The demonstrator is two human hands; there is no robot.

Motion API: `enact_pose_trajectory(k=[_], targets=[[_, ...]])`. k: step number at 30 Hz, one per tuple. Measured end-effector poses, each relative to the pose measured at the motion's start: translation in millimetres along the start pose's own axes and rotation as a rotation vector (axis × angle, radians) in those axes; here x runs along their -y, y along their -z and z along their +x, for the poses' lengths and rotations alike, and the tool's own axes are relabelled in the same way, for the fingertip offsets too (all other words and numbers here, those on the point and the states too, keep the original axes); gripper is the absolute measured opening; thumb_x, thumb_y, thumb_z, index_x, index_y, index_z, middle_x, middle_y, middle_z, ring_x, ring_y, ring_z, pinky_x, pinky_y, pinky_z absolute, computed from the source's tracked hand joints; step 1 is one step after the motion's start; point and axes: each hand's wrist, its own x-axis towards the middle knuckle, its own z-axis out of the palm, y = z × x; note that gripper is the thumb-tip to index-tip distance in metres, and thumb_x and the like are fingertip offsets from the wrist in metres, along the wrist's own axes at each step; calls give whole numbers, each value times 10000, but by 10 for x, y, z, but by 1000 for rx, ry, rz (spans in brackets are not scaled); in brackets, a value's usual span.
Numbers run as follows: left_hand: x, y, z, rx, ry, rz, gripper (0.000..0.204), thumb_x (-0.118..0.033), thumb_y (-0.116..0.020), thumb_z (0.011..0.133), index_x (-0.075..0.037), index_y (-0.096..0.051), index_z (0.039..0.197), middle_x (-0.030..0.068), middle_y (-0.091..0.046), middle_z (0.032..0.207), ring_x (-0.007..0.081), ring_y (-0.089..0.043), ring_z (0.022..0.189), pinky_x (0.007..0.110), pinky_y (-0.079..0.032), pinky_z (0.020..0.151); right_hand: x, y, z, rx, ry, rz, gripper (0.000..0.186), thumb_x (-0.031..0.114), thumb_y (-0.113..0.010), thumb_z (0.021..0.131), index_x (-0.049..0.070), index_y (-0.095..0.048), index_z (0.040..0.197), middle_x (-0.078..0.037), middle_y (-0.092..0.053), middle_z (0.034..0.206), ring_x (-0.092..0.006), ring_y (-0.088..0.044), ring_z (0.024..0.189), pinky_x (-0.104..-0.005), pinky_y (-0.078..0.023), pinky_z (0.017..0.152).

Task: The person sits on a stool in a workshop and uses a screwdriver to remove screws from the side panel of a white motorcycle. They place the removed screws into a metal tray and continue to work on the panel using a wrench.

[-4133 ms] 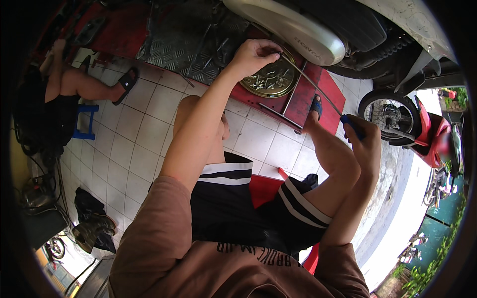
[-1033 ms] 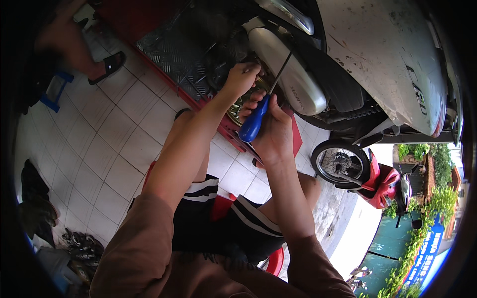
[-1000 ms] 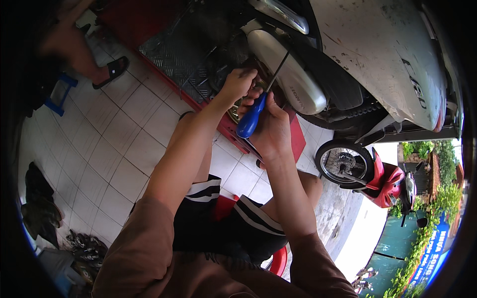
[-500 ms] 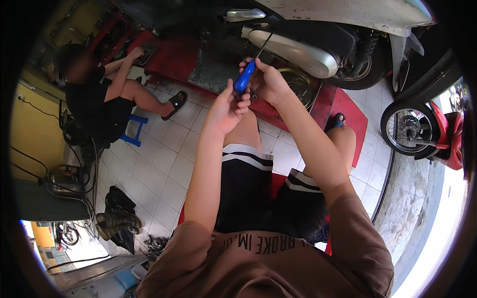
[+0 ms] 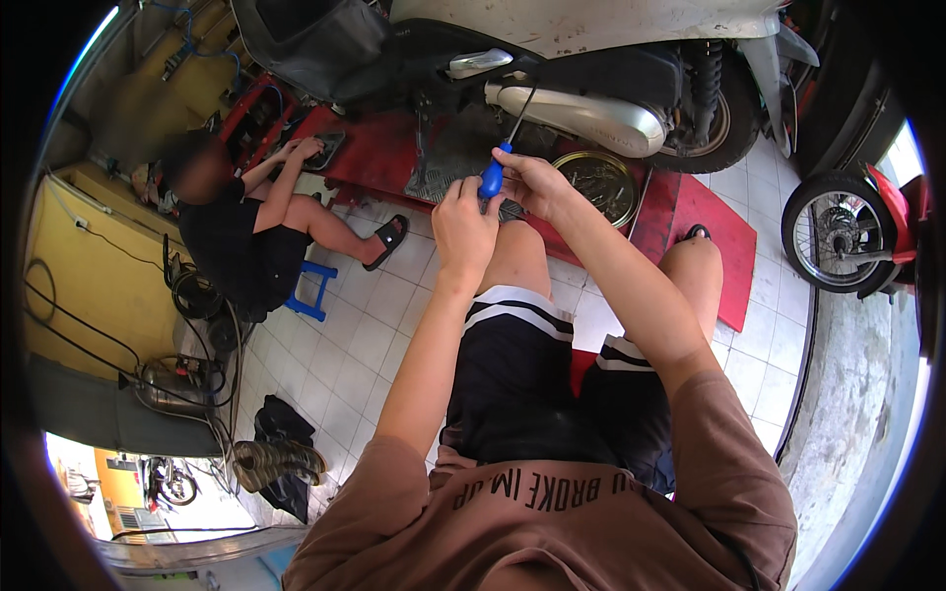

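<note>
A screwdriver with a blue handle (image 5: pixel 492 179) is held between my two hands, its thin dark shaft slanting up and away toward the motorbike. My left hand (image 5: pixel 465 225) is closed around the butt end of the handle, its back turned up. With thumb and fingers, my right hand (image 5: pixel 535 184) grips the handle near the shaft. Just beyond, the motorbike's silver engine-side cover (image 5: pixel 581 116) lies behind the shaft's tip in the picture; whether the tip touches anything I cannot tell.
The scooter stands on a red platform (image 5: pixel 734 266), with a round gold-rimmed tray (image 5: pixel 634 184) of small parts beside it. At left a co-worker (image 5: pixel 241 222) sits by a blue stool (image 5: pixel 313 292), hands on a dark part. Boots (image 5: pixel 276 463) and hoses are at lower left; a red motorbike's wheel (image 5: pixel 838 234) is at right.
My left hand has turned over and its fingers have curled round the handle's end. The screwdriver stands slightly more upright. The whole view has shifted a little, with surroundings moved rightward at left.
</note>
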Motion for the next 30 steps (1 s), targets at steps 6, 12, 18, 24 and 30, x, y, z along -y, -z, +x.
enact_pose_trajectory(k=[6,12,18,24,30], targets=[[-10,-163,-105,99,425,-466,288,-234,-655,886,29,-566,964,122,-582,798,183,-620,772,299,-479,626,-11,70,27,-84,28,42,170,131,-575,931,-16,-560,1015,-110,-614,935,-209,-643,867,-346,-557,777],[421,-193,-134,657,1185,-1686,624,-544,-354,977,54,-515,1052,66,-528,833,116,-469,656,209,-377,543,-43,-3,11,9,34,135,216,152,-463,982,-5,-547,1104,-84,-609,1007,-204,-611,954,-357,-497,897],[334,-117,-32,336,979,-1173,288,-237,-666,877,34,-571,898,29,-516,763,90,-452,581,209,-391,511,-23,43,19,45,5,50,239,207,-546,951,1,-570,1069,-114,-625,979,-208,-622,905,-354,-510,867],[154,-47,36,65,213,-323,231,-9,-775,714,14,-566,808,17,-527,687,83,-460,517,224,-400,498,-42,156,81,-16,-2,-18,227,240,-656,896,28,-614,966,-86,-645,928,-145,-612,833,-292,-514,767],[262,-139,-62,331,729,-1031,299,-261,-665,887,18,-574,947,15,-503,733,96,-461,568,225,-394,502,18,3,3,-56,88,-74,209,246,-596,934,38,-613,940,-62,-644,863,-139,-580,774,-283,-489,713]])
